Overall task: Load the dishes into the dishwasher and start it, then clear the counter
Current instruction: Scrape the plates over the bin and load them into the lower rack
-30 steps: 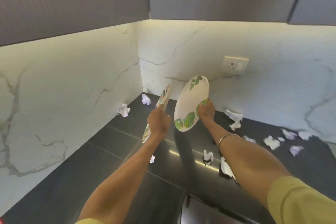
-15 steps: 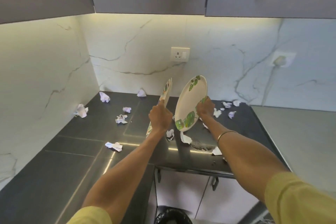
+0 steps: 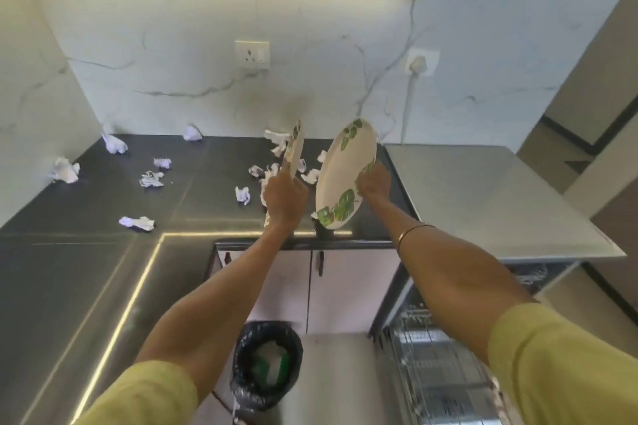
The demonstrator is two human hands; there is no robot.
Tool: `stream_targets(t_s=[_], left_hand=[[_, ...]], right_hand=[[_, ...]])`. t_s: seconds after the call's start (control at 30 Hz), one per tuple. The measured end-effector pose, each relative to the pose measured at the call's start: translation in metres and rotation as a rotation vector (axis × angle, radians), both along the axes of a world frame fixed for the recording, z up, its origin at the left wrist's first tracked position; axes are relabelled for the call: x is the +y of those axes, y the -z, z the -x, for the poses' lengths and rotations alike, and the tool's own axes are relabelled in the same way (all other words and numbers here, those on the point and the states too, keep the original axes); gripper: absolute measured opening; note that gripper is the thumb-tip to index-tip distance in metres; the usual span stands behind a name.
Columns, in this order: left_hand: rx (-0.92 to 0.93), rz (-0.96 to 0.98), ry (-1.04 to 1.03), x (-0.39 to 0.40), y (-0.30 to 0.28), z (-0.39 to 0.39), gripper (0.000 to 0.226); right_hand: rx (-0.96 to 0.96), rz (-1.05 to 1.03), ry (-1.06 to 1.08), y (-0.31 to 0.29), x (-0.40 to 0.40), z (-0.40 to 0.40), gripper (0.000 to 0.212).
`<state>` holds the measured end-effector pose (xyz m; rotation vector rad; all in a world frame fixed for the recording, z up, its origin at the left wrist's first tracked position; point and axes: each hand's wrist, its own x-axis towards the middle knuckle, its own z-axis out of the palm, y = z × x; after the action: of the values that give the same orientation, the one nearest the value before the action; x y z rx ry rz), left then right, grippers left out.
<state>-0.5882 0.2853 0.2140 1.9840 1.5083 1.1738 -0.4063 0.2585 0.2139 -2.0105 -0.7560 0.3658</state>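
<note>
Up in the air, two plates are held above the dark counter [image 3: 86, 269]. The left hand [image 3: 284, 198] has its fingers curled round the bottom edge of a leaf-print plate [image 3: 295, 148] that stands on its edge, so only the thin side shows. The right hand [image 3: 374, 181] pinches the rim of a bigger leaf-print plate [image 3: 340, 176] at about 3 o'clock on the plate; this plate is tilted and its face shows. The plates are near each other but not touching. Crumpled paper bits [image 3: 65, 171] lie all over the counter. At 5 o'clock, low down, the dishwasher rack [image 3: 438, 355] is pulled out. At 6 o'clock a trash bin [image 3: 267, 364] with a black bag sits on the floor.
</note>
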Motion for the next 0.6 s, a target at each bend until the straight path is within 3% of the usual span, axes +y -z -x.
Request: stream_targets(t_s=[0.37, 0.6], left_hand=[[-0.077, -0.010, 0.171, -0.107, 0.010, -0.056, 0.040], [-0.080, -0.001, 0.337, -0.139, 0.008, -0.076, 0.026]], right_hand=[[-0.036, 0.025, 0.109, 0.011, -0.134, -0.044, 0.023], [-0.037, -0.016, 0.271, 0.014, -0.190, -0.053, 0.024]])
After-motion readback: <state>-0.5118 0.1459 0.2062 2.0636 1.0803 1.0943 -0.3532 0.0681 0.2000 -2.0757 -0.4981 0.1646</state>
